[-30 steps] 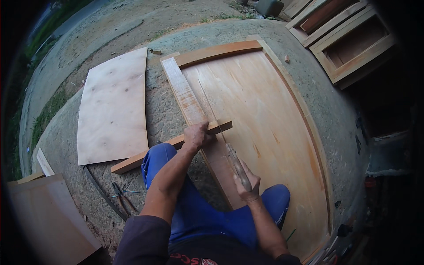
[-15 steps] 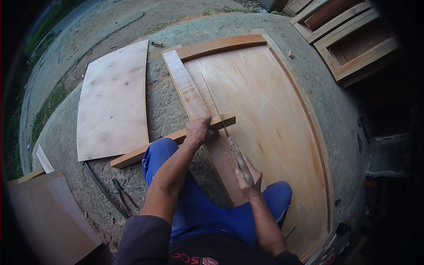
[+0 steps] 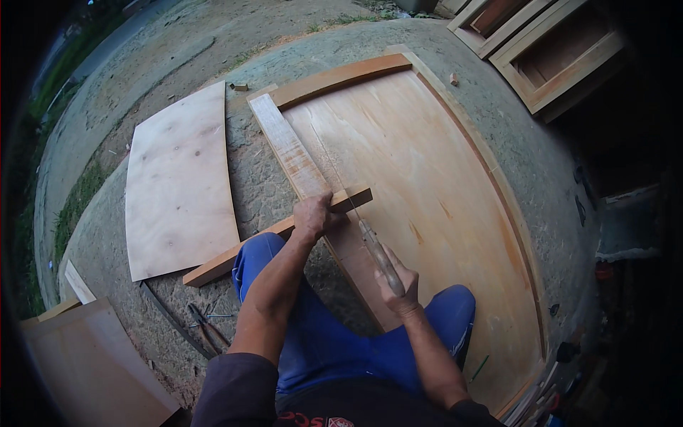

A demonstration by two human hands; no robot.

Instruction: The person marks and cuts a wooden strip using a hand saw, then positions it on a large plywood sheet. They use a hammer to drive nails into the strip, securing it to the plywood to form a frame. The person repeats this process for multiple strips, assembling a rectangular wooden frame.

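Observation:
My left hand (image 3: 313, 215) is closed around a long wooden bar (image 3: 228, 257), pressing it down near its far end. The bar lies slantwise across my left knee and a pale-faced board (image 3: 284, 146). In my right hand (image 3: 398, 286) is the worn handle of a handsaw (image 3: 379, 249). Its thin blade crosses the bar just right of my left hand and points away from me. Beneath it lies a large wooden panel (image 3: 427, 171) with framing pieces along its edges.
A plywood sheet (image 3: 181, 185) lies on the rough ground to the left. Pliers (image 3: 204, 329) and a dark curved strip (image 3: 173, 318) are near my left leg. Another board (image 3: 99, 359) is at the lower left. A green pencil-like stick (image 3: 479, 368) rests on the panel. Wooden frames (image 3: 551, 60) stand far right.
The saw has slid slightly forward, so its handle is closer to the bar. My left hand keeps its hold. The whole view has shifted and turned a little.

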